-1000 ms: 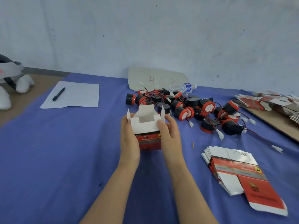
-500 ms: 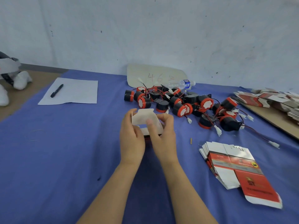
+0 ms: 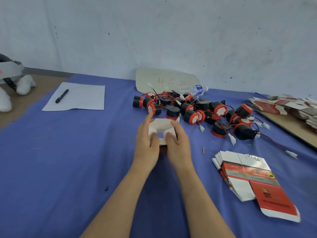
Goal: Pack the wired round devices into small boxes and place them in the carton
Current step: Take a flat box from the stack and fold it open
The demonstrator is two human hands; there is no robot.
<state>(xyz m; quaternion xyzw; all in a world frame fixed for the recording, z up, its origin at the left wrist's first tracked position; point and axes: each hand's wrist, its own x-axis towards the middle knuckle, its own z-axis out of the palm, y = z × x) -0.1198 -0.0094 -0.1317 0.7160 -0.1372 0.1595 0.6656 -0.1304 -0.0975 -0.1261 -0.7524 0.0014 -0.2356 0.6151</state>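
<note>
Both hands hold one small red and white box (image 3: 161,129) over the blue cloth at the centre. My left hand (image 3: 147,143) grips its left side with the thumb on top. My right hand (image 3: 178,143) grips the right side, thumb pressing a white flap down. Most of the box is hidden behind my fingers. Just beyond it lies a heap of black and red round devices (image 3: 193,110) with red-black wires and white plugs. A stack of flat, unfolded boxes (image 3: 248,177) lies to the right. No carton is in view.
A white sheet (image 3: 77,97) with a black pen (image 3: 61,96) lies at the far left. A water bottle (image 3: 192,90) and a pale board (image 3: 164,81) rest against the wall. More flat boxes (image 3: 283,105) are piled on a brown board at the right edge.
The box's top flaps stood open a second ago; my thumbs have folded them down over the opening. Both hands shifted slightly away from me with the box.
</note>
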